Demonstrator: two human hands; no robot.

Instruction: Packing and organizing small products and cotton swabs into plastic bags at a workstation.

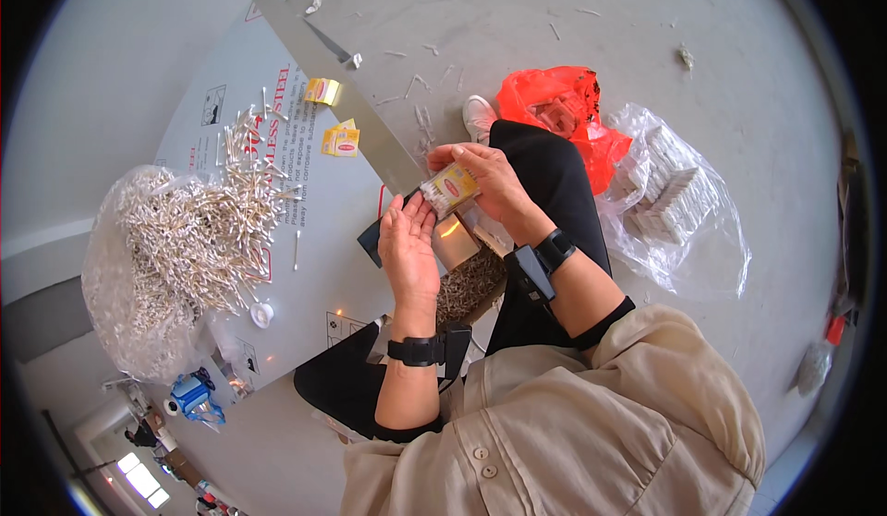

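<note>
Between my hands is a small clear-and-yellow packet of cotton swabs (pixel 449 189), its white swab tips showing at the left end. My right hand (pixel 490 176) grips the packet from the right, thumb on top. My left hand (pixel 408 246) is stretched out palm up, with its fingertips at the packet's left end. Beneath the hands a box (pixel 473 287) full of thin brownish pieces sits by my lap, partly covered by a shiny metal-looking piece (pixel 453 242). On the metal-topped table (pixel 319 239) lie yellow label cards (pixel 341 140) and another yellow piece (pixel 322 91).
Loose cotton swabs (pixel 189 248) spill from a large clear bag (pixel 103 276) at the table's left. A small white round lid (pixel 261 315) lies nearby. On the floor at right are a red plastic bag (pixel 552 100) and a clear bag of white packets (pixel 673 202).
</note>
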